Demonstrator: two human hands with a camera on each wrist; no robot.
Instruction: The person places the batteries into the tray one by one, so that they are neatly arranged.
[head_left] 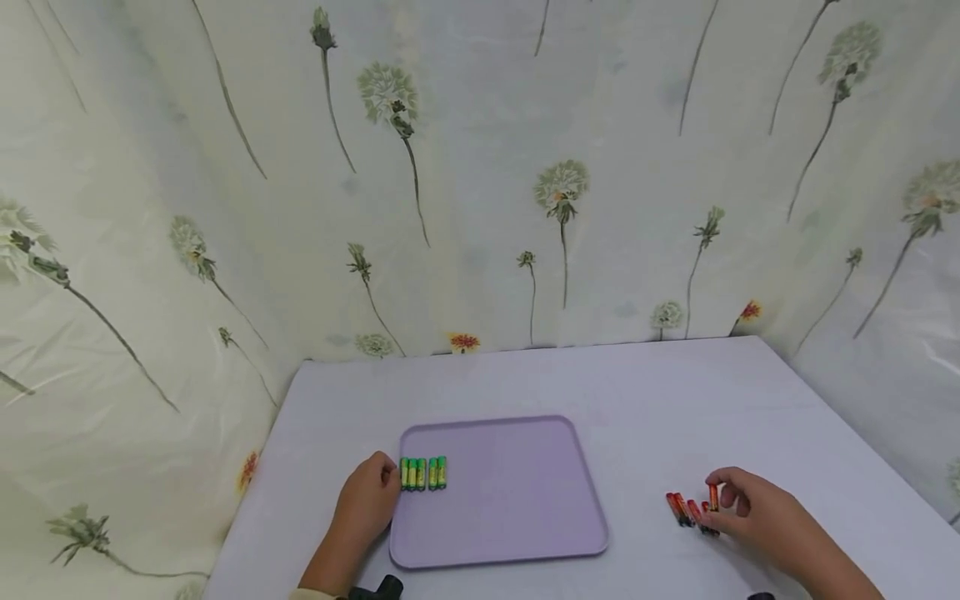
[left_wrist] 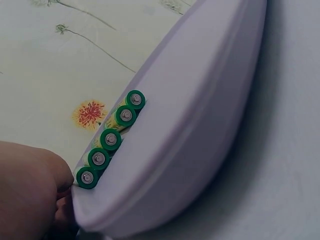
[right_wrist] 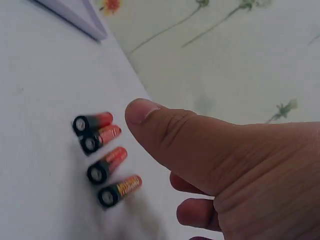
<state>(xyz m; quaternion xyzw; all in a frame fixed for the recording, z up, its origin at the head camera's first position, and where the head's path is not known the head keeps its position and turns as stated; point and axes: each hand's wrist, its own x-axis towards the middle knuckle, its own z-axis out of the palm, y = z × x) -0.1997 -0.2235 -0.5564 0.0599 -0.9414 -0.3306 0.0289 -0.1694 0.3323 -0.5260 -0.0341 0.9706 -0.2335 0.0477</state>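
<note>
My right hand (head_left: pixel 765 518) pinches a red battery (head_left: pixel 713 497) upright between thumb and fingers, just above the table. In the right wrist view that battery is hidden behind my thumb (right_wrist: pixel 165 130). Several more red-and-black batteries (right_wrist: pixel 120 190) lie on the table beside this hand. At the left edge of a lilac tray (head_left: pixel 510 500), my left hand (head_left: pixel 367 500) grips the rim with curled fingers. Right by those fingers, several green-and-yellow batteries (head_left: pixel 422 473) lie side by side in a row on the tray, with a small gap in the row.
A white-covered table (head_left: pixel 645 400) holds the tray at its middle and the red batteries on the right. Behind and at the sides hangs a dandelion-patterned curtain (head_left: pixel 480 208). Table surface stretches between the tray and the red batteries.
</note>
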